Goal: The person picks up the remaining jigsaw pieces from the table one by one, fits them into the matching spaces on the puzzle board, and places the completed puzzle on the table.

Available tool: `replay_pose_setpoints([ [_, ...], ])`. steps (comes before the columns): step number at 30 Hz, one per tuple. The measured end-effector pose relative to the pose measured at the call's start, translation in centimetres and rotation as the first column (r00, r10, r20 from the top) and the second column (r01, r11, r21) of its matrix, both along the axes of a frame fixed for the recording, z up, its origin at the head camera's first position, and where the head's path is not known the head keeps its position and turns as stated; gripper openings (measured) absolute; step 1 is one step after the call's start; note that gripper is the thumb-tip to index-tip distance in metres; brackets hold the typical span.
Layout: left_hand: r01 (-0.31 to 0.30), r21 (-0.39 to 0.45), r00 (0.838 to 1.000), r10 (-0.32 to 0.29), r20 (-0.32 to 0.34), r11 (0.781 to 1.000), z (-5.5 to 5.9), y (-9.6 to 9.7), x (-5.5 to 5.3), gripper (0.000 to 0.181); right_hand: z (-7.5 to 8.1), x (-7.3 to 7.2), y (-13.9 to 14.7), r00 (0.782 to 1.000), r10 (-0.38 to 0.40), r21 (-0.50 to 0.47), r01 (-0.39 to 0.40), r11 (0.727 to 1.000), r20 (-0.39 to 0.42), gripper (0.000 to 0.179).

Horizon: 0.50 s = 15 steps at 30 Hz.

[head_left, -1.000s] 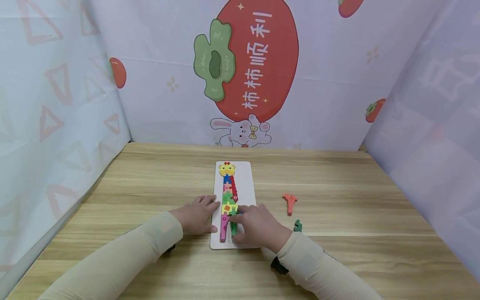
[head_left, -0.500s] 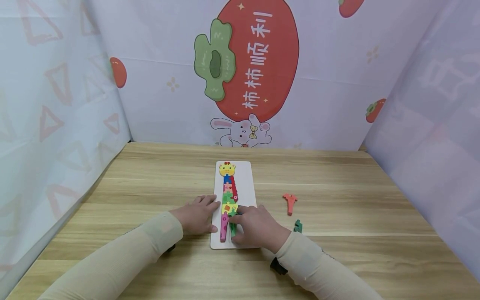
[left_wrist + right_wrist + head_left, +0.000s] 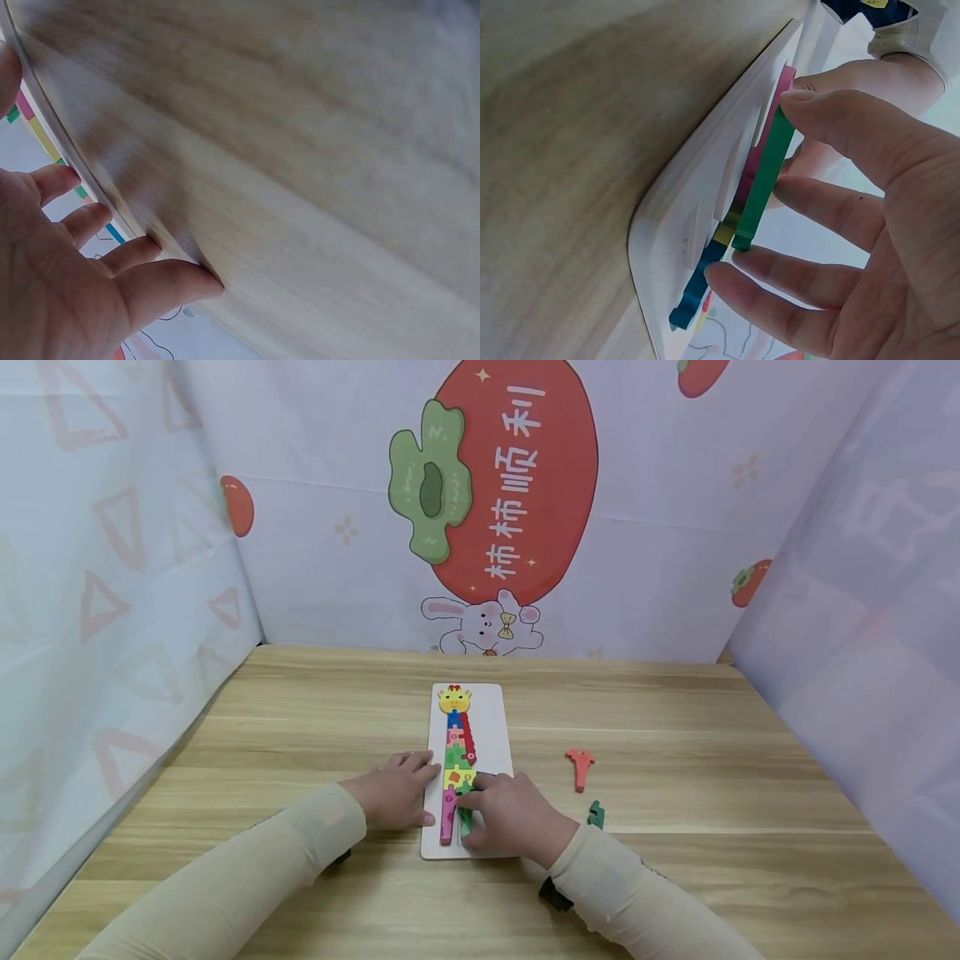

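Observation:
A white puzzle board (image 3: 491, 718) lies on the table, bearing a giraffe puzzle with a yellow head (image 3: 453, 700) at the far end. Below the head run several coloured neck pieces, a red mane piece (image 3: 468, 739), a yellow piece (image 3: 453, 779) and a pink leg piece (image 3: 447, 822). My right hand (image 3: 517, 818) pinches a green puzzle piece (image 3: 769, 172) between thumb and fingers, close over the board beside the pink leg. In the right wrist view its fingertips are also near a dark blue piece (image 3: 694, 296). At the board's left edge rests my left hand (image 3: 393, 793), fingers spread.
Right of the board lie an orange puzzle piece (image 3: 580, 768) and a dark green piece (image 3: 596, 813), the latter near the right sleeve. Behind the wooden table (image 3: 337, 693) hangs a printed cloth (image 3: 300, 568); more cloth flanks both sides.
The right hand and the green puzzle piece have shifted very slightly left, toward the pink leg. The left hand has stayed in place.

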<state>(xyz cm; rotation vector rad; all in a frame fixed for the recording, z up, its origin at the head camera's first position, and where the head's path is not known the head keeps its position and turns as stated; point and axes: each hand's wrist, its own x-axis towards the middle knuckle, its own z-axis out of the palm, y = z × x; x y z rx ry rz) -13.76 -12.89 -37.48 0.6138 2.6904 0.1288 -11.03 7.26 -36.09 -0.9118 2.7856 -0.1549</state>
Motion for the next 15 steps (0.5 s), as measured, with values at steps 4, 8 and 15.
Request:
replay_pose_setpoints([
  [4, -0.003, 0.004, 1.0, 0.003, 0.004, 1.0, -0.01, -0.01, -0.01, 0.079, -0.01, 0.02, -0.07, 1.0, -0.001, 0.0, 0.001, 1.0, 0.0, 0.049],
  [8, -0.01, 0.007, 1.0, 0.01, 0.008, 1.0, -0.08, 0.0, -0.02, 0.079, 0.02, 0.09, -0.1, 1.0, 0.004, 0.002, -0.004, 1.0, -0.008, 0.049],
  [15, -0.012, 0.008, 1.0, 0.012, 0.008, 1.0, -0.17, -0.01, -0.01, 0.079, 0.02, 0.2, -0.16, 1.0, 0.008, 0.017, -0.007, 1.0, -0.03, 0.05],
])
